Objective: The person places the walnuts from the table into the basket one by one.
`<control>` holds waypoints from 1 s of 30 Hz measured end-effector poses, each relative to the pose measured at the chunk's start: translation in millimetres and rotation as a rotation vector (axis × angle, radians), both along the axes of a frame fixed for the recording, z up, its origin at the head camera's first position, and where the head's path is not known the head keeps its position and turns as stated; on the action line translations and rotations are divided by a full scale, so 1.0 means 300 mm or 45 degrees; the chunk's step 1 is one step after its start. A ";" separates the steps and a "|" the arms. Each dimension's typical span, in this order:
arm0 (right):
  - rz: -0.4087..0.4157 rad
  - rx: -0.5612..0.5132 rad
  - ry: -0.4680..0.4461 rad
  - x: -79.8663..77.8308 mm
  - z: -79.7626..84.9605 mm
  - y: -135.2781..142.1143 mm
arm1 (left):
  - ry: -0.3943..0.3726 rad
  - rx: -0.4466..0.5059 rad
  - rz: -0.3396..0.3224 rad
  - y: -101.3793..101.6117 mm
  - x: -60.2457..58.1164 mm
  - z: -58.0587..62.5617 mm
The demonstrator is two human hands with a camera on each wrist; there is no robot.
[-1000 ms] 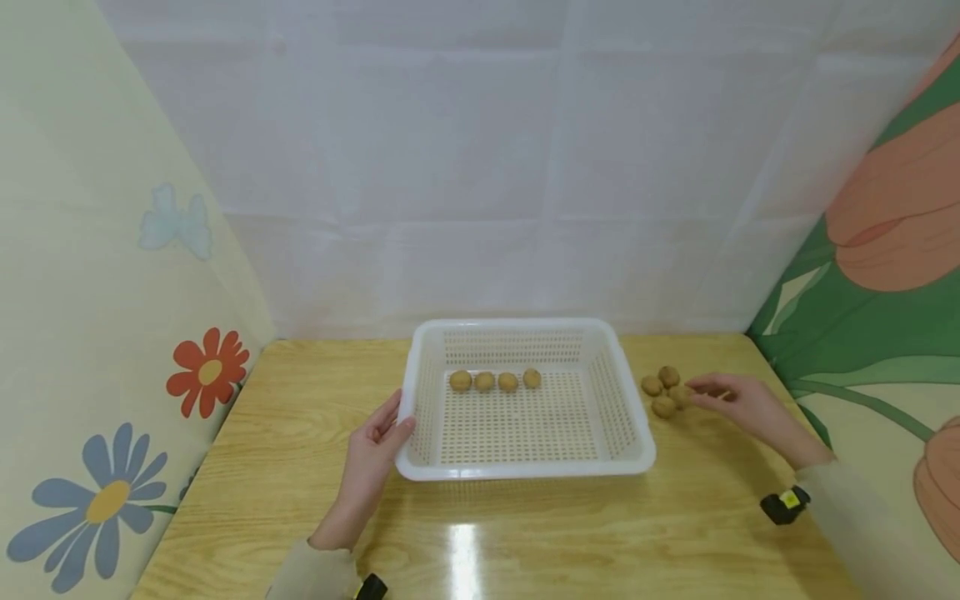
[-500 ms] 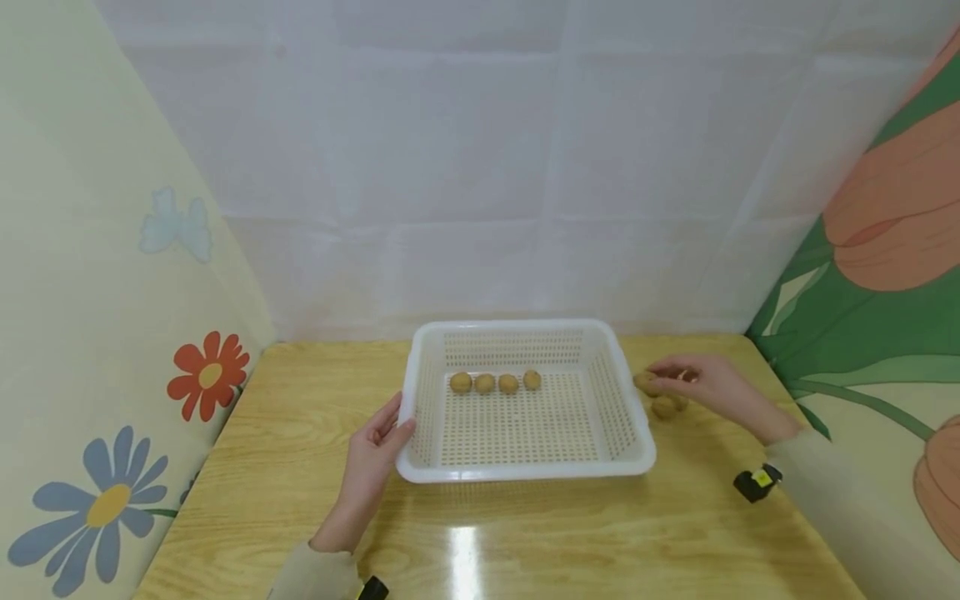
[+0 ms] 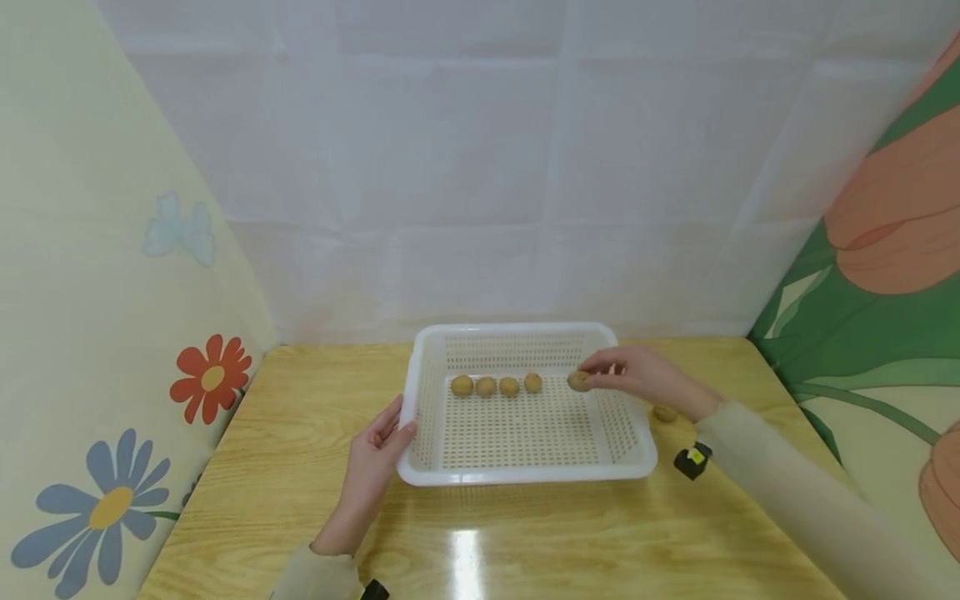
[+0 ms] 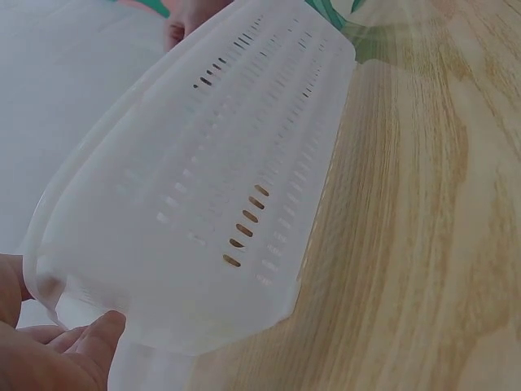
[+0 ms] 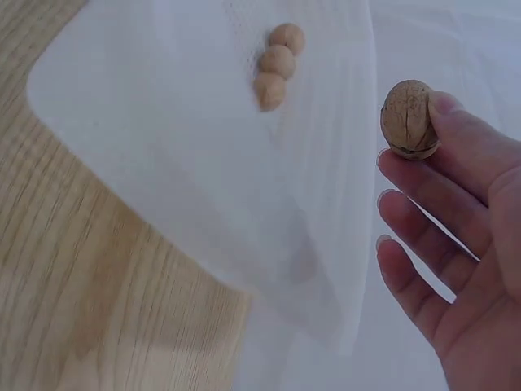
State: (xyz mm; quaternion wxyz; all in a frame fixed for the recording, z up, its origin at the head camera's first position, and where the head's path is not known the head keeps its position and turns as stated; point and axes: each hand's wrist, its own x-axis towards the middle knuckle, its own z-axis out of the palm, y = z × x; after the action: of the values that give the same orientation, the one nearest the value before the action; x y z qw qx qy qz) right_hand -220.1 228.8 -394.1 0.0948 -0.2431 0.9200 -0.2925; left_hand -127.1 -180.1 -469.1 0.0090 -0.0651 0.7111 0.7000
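My left hand (image 3: 371,454) grips the left rim of a white plastic basket (image 3: 525,478), its thumb over the edge. In the left wrist view the fingers hold a corner of the slotted basket (image 4: 163,269). Several walnuts (image 3: 486,386) lie in a row on the basket's floor, toward its back. Over the right part of the basket, my right hand (image 3: 645,375) pinches one walnut (image 5: 409,120) between thumb and fingertips, to the right of the row. Another walnut (image 3: 664,413) shows on the table beside the basket; the right hand and forearm may hide others.
The basket stands on a wood-grain table (image 3: 315,392). A white cloth wall (image 3: 450,167) rises behind it, with flower-printed panels at left (image 3: 90,333) and right (image 3: 885,333). Each wrist wears a small black camera (image 3: 692,460).
My right hand has picked a walnut from the cluster on the right and moved left over the basket with it. The left hand keeps its grip on the rim.
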 end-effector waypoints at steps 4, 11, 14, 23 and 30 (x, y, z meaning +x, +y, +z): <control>0.099 -0.019 -0.006 -0.024 -0.002 -0.077 | 0.008 -0.002 0.004 -0.001 0.001 0.003; 0.248 -0.028 0.009 -0.056 -0.021 -0.204 | 0.010 0.006 -0.003 -0.002 0.005 0.002; 0.266 -0.015 0.023 -0.068 -0.030 -0.253 | 0.011 0.000 0.001 -0.002 0.005 0.003; 0.254 -0.032 -0.047 -0.098 -0.074 -0.380 | 0.027 -0.002 0.014 0.000 0.008 0.002; 0.216 0.010 -0.059 -0.107 -0.112 -0.466 | 0.047 0.016 0.022 0.006 0.011 0.000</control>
State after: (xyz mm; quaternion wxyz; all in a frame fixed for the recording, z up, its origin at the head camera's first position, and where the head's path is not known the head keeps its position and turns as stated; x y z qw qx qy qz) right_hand -252.1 89.0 -427.6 0.1414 -0.3130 0.8947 -0.2855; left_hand -123.8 -178.3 -469.0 -0.0097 -0.0582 0.7061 0.7056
